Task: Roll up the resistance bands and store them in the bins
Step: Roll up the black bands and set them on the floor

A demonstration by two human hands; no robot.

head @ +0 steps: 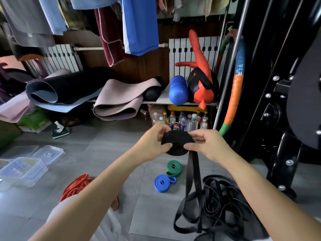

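Note:
A black resistance band [177, 139] is wound into a thick coil in front of me. My left hand [152, 143] pinches the coil's left side and my right hand [206, 145] pinches its right side. The band's loose tail [192, 173] hangs down to a tangle of black bands [222, 202] on the floor. A rolled green band [174, 168] and a rolled blue band [162, 183] lie on the floor below the coil. Loose red bands [76, 186] lie at the lower left, partly hidden by my left forearm. Clear plastic bins [22, 169] stand on the floor at the left.
Rolled yoga mats [114, 100] and a blue foam roller [178, 89] rest on a low shelf ahead, with several plastic bottles [180, 120] beneath. A black gym machine frame [278, 119] stands at the right. Clothes hang overhead.

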